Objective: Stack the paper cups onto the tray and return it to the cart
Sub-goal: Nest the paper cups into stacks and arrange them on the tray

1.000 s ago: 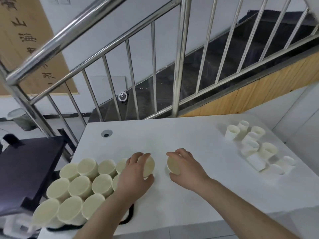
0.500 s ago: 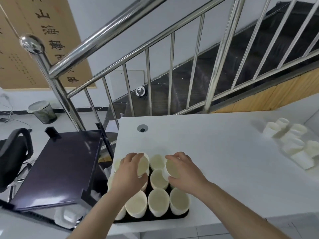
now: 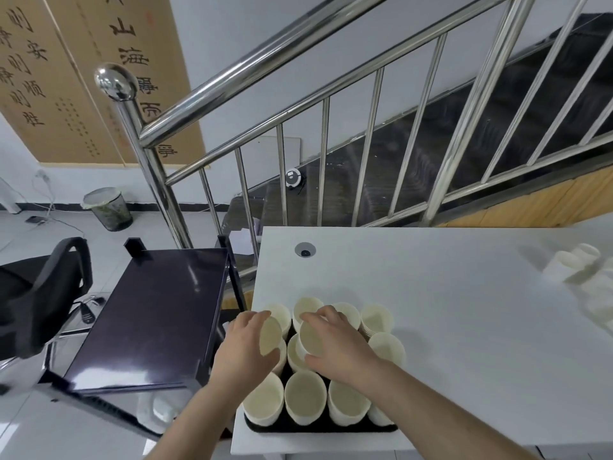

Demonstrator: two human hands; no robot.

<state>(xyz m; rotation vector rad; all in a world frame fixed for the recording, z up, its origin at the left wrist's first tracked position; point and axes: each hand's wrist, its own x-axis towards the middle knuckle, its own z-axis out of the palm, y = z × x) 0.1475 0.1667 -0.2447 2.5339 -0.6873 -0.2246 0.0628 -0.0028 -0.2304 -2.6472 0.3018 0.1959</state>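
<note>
Each hand (image 3: 243, 353) (image 3: 335, 350) grips a paper cup (image 3: 270, 335) above the tray (image 3: 318, 426).

I saw matt paper cups (image 3: 304, 398) on a dull black tray (image 3: 318, 427), a smooth white table (image 3: 447, 293), a glossy dark cart top (image 3: 156, 313) and polished metal railing (image 3: 252, 64).

Office-like interior: white desk (image 3: 447, 293), black swivel chair (image 3: 39, 293), steel stair railing (image 3: 298, 71), calligraphy scroll (image 3: 99, 78), wastebasket (image 3: 107, 209).
</note>
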